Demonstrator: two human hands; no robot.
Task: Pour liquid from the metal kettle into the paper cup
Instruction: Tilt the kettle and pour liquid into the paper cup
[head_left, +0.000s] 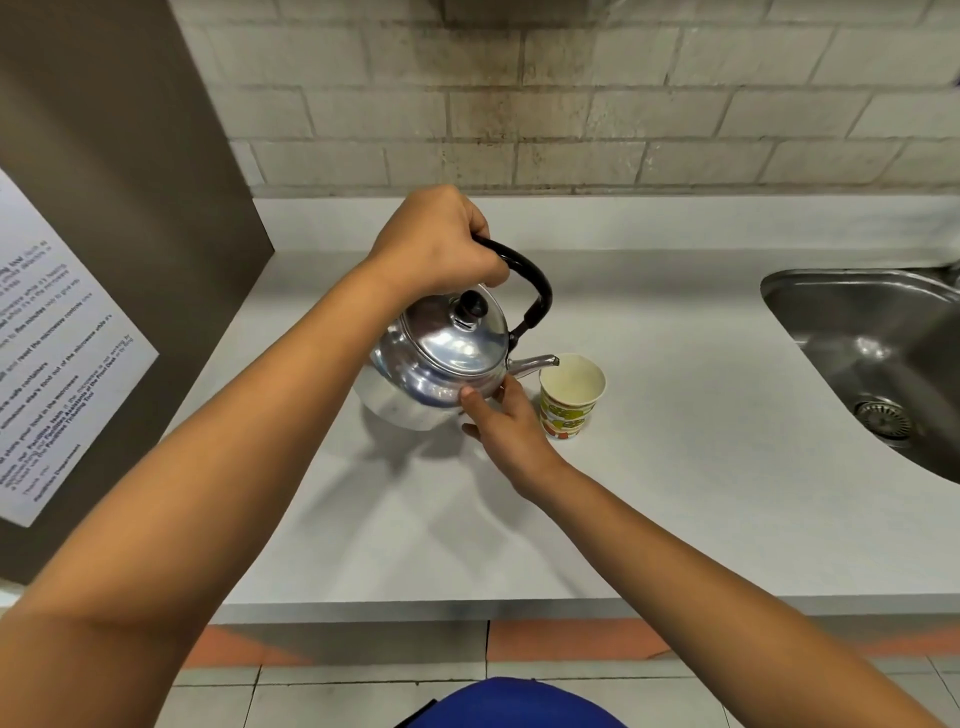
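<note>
Tilted kettle (441, 364) spout over cup (570, 395); L fingers (485, 260) round handle (524, 275), R fingers (475, 402) on body.

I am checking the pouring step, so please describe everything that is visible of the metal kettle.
The metal kettle looks like polished, shiny aluminium, round, with a domed lid topped by a black knob and an arched black handle. It is lifted off the grey counter and tilted to the right. Its short spout reaches the rim of the paper cup. The left hand grips the handle from above; the right hand touches the body just below the spout. No stream of liquid can be seen.
</note>
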